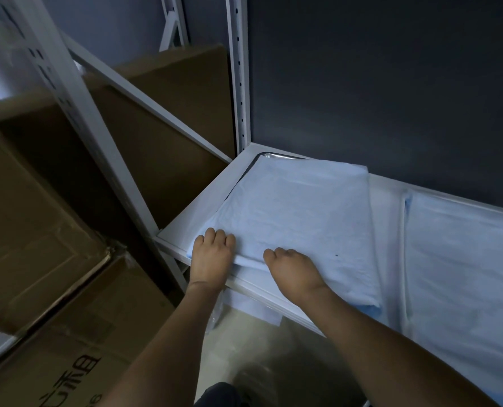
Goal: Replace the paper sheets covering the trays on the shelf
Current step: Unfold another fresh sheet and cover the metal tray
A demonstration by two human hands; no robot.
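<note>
White metal shelf (190, 214) against a dark wall (391, 83) is bearing a steel-rimmed tray (273, 156) (only its far corner is showing) under a crinkled pale-blue paper sheet (303, 207), whose folded near edge the left hand (213, 255) and right hand (293, 270) are gripping with curled fingers, fingertips hidden.

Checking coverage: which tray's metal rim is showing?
The left tray, whose sheet the left hand and right hand grip: bare rim at its far corner. The right tray shows only paper.
</note>
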